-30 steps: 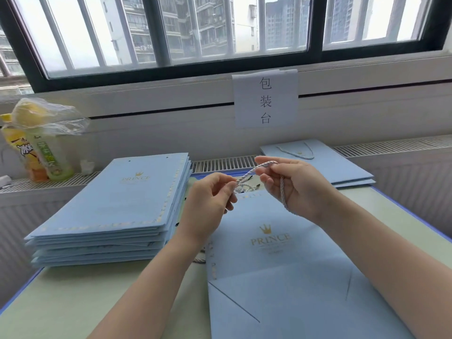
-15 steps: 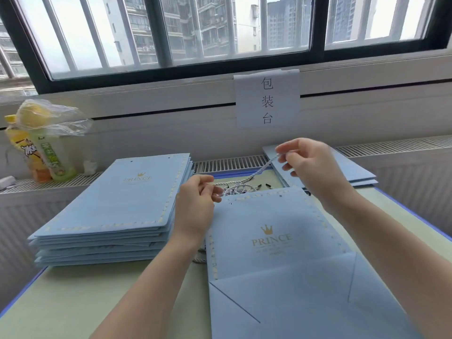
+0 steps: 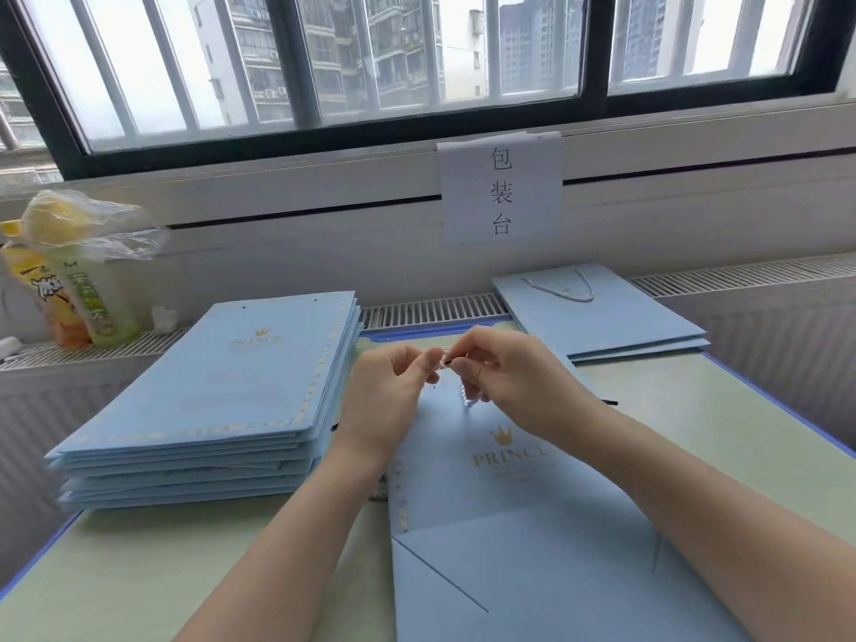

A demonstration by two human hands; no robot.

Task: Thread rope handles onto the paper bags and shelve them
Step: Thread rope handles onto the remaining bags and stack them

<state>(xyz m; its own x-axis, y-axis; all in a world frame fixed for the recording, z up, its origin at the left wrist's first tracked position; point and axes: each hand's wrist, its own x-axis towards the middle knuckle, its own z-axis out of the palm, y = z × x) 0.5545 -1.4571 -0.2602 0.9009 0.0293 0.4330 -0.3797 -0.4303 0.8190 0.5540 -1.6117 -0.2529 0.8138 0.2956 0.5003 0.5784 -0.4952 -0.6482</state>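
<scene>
Pinching from both sides, we have our two hands meeting over the far end of the flat bag [image 3: 523,512] in front of us. Our left hand [image 3: 391,400] has its fingers curled, thumb and forefinger nipping one end of the thin silvery rope [image 3: 451,363]; our right hand [image 3: 505,373] nips the same rope just beside it, fingertips of the two hands almost touching. A short loop of the rope hangs out below the right hand's fingers, dangling just above the bag's top edge.

The bag lies flat on the pale green surface [image 3: 722,428], its gold crown and PRINCE print facing up, its folded base toward the near edge and its top toward the far edge, right under our hands. Our forearms cross over its near half.

By the left edge of the surface sits the stack of flat bags [image 3: 222,400], same blue, punch holes visible along the top one's far edge. At the far right corner lies the small pile of finished bags [image 3: 602,317], a rope handle showing on the uppermost, reaching onto the vent ledge.

Beyond the surface, a paper sign [image 3: 502,187] hangs on the wall under the window [image 3: 417,62], and on the ledge to the far left stand two drink bottles [image 3: 65,294] with a clear plastic bag [image 3: 88,224] draped over them.
</scene>
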